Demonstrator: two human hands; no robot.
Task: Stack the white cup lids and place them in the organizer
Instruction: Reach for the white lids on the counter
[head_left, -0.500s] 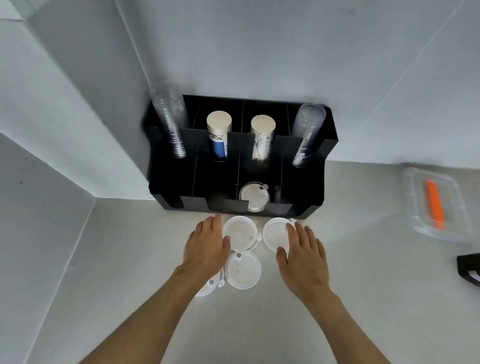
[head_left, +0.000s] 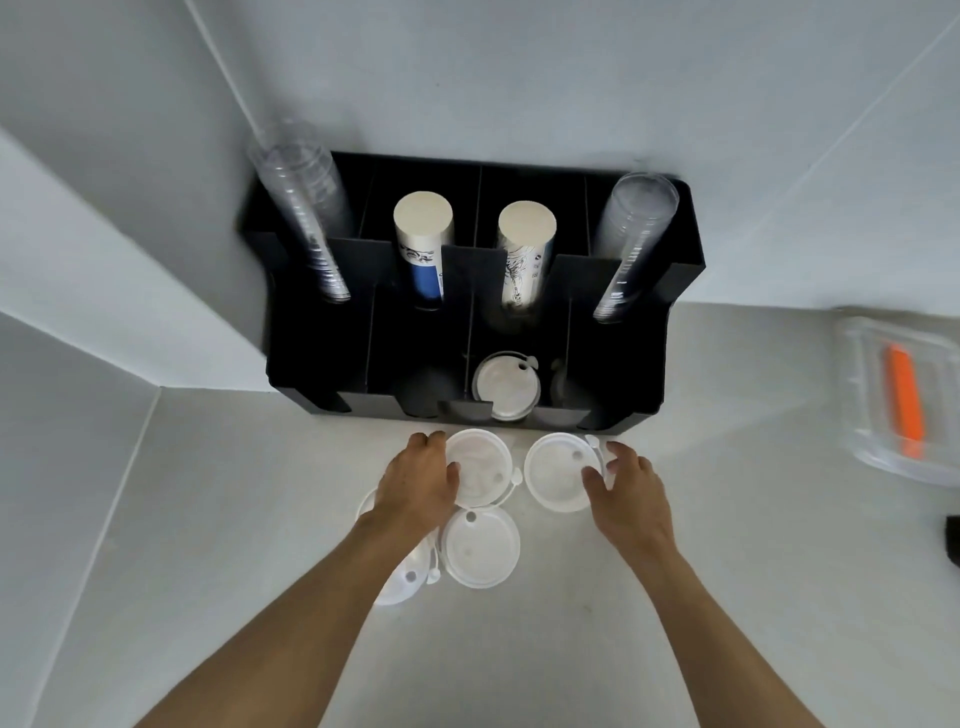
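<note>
Several white cup lids lie on the pale counter in front of the black organizer (head_left: 644, 374). My left hand (head_left: 418, 488) grips the left rim of the far-left lid (head_left: 483, 465). The right rim of the far-right lid (head_left: 553, 475) is pinched between the thumb and fingers of my right hand (head_left: 626, 493). Both lids still rest on the counter. A third lid (head_left: 480, 548) lies nearer to me. A fourth lid (head_left: 397, 584) is partly hidden under my left forearm. One more lid (head_left: 506, 387) sits in a front compartment of the organizer.
The organizer's back row holds two stacks of clear cups (head_left: 306, 208) (head_left: 631, 239) and two stacks of paper cups (head_left: 423, 244) (head_left: 522, 254). A clear box (head_left: 878, 452) with an orange item stands at the right. A dark object (head_left: 953, 540) is at the right edge. Walls close in left and behind.
Both hands have moved forward and curled onto the rims of the two far lids; before, they hovered flat and open over them.
</note>
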